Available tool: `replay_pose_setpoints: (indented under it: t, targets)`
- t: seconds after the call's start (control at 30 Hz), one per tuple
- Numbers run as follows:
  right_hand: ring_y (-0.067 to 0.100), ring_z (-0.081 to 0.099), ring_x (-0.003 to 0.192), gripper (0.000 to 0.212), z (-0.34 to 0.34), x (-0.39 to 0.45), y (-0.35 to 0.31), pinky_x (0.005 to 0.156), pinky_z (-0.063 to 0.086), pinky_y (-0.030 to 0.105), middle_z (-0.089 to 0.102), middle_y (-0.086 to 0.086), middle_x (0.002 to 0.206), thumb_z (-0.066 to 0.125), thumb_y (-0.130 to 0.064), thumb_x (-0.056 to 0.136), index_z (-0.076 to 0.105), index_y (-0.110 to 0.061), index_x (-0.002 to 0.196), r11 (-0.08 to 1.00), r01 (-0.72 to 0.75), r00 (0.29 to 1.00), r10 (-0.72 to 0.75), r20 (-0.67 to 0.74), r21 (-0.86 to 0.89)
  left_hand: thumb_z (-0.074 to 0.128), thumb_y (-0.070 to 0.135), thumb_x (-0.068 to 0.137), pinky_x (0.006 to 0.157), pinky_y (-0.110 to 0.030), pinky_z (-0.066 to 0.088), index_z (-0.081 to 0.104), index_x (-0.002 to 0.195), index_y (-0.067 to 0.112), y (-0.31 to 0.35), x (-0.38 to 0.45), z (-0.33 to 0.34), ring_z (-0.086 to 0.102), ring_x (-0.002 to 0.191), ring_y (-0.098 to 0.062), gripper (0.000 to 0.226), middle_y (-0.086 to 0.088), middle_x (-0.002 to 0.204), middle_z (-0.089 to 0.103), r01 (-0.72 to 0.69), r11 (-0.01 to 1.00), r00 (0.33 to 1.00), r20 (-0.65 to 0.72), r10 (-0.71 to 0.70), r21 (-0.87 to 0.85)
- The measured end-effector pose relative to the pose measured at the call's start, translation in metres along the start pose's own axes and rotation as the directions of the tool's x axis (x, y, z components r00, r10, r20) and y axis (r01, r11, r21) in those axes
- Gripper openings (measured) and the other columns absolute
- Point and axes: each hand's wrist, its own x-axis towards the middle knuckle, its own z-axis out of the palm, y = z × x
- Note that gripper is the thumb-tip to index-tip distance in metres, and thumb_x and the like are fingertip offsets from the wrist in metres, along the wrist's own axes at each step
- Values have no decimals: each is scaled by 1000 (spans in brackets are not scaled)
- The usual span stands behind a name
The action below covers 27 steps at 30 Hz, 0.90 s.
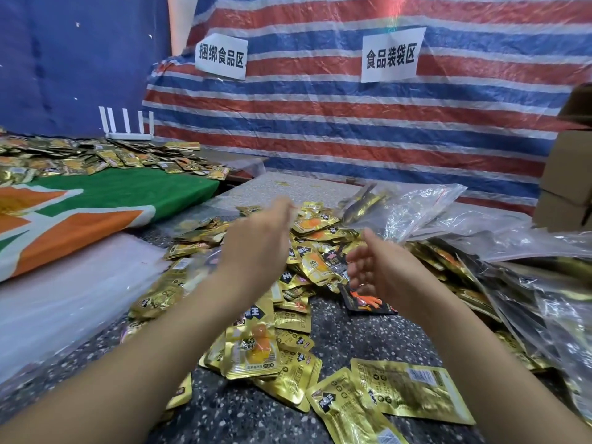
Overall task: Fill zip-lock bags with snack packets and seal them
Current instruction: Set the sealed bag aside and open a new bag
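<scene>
Head view, looking down: both forearms reach out over a dark speckled surface point(346, 334) heaped with gold snack packets point(288, 318). Left hand point(259, 238) is blurred; its back faces the camera, fingers point far and their tips are hard to make out — cannot tell whether anything is pinched. Right hand point(381, 267) is sharper: palm turned left, fingers loosely spread and a little curled, holding nothing, above the pile and not touching it. One black packet point(368, 302) lies partly hidden under that hand.

Clear zip-lock bags point(413, 209) lie far right of the hands, crumpled, one with gold packets inside; more filled bags point(544, 302) run along the right edge, cut off by the frame — seal state unreadable under glare. Near left, a stack of flat clear plastic point(64, 293) lies beside the pile.

Far left, a green-orange-white cloth point(96, 203) lies under another spread of packets point(96, 155); a white rack point(128, 123) stands behind it. Striped tarp point(320, 123) backs the scene with two paper signs point(392, 54). Cardboard boxes point(567, 174) sit at far right, partly cut off.
</scene>
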Motion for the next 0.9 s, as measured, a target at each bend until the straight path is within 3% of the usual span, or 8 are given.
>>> replay_pose_setpoints:
  t: [0.1, 0.2, 0.37, 0.43, 0.5, 0.67, 0.8, 0.9]
  targets:
    - [20, 62, 56, 78, 0, 0, -2, 49, 46, 29, 68, 10, 71, 19, -68, 99, 61, -3, 102, 994, -95, 993, 92, 77, 44, 55, 4, 95, 46, -29, 33, 62, 103, 7, 36, -10, 22, 50, 49, -21, 11, -5, 64, 60, -88, 989, 995, 27, 92, -122]
    - [18, 60, 53, 75, -3, -3, 0, 51, 48, 28, 66, 7, 65, 26, -70, 97, 62, -4, 99, 994, -101, 995, 100, 27, 41, 58, 8, 93, 50, -29, 35, 60, 100, 10, 58, -18, 39, 55, 54, -24, 8, -5, 69, 64, -155, 967, 985, 43, 167, -204]
    - [12, 51, 48, 29, -16, -1, 1, 48, 43, 25, 54, 4, 64, 48, -28, 103, 58, -5, 89, 997, -20, 986, 31, -166, 70, 56, 27, 96, 65, -39, 52, 53, 98, 21, 69, -17, 55, 64, 78, -20, 7, 0, 89, 68, -115, 928, 968, 167, 185, -355]
    - [13, 46, 52, 18, -23, 1, -2, 51, 37, 28, 49, 4, 65, 48, -11, 96, 57, -7, 81, 998, 10, 972, 3, -233, 57, 52, 53, 91, 73, -34, 51, 53, 97, 28, 70, -12, 57, 62, 87, -10, 26, 9, 95, 65, -54, 922, 950, 264, 165, -383]
    - [13, 48, 55, 15, -31, 1, -6, 52, 39, 28, 49, 2, 66, 51, -10, 95, 57, -8, 82, 999, 30, 969, -20, -245, 35, 43, 68, 87, 67, -26, 48, 57, 90, 31, 71, -3, 58, 58, 81, 4, 39, 16, 88, 63, 70, 892, 941, 326, 90, -447]
    - [21, 57, 65, 15, -42, -1, -13, 70, 46, 39, 60, 11, 77, 57, -13, 99, 62, -1, 93, 989, 118, 977, -99, -187, 94, 56, 32, 97, 57, -22, 42, 61, 82, 23, 67, 30, 59, 58, 65, -2, 18, 9, 74, 62, 211, 818, 966, 242, -90, -536]
    - [20, 61, 64, 12, -44, -6, -18, 63, 50, 32, 64, 9, 74, 63, -14, 95, 62, -1, 94, 984, 144, 984, -131, -117, 107, 60, 34, 94, 52, -14, 33, 56, 71, 29, 69, 43, 61, 53, 61, 3, 23, 13, 68, 58, 202, 854, 945, 325, -41, -479]
    - [19, 63, 64, 11, -47, -11, -23, 57, 53, 26, 66, 10, 75, 64, -10, 93, 66, 0, 94, 986, 139, 990, -136, -35, 90, 60, 37, 94, 56, -21, 39, 59, 75, 28, 65, 46, 63, 55, 62, -2, 22, 11, 69, 62, 214, 848, 907, 421, 12, -485]
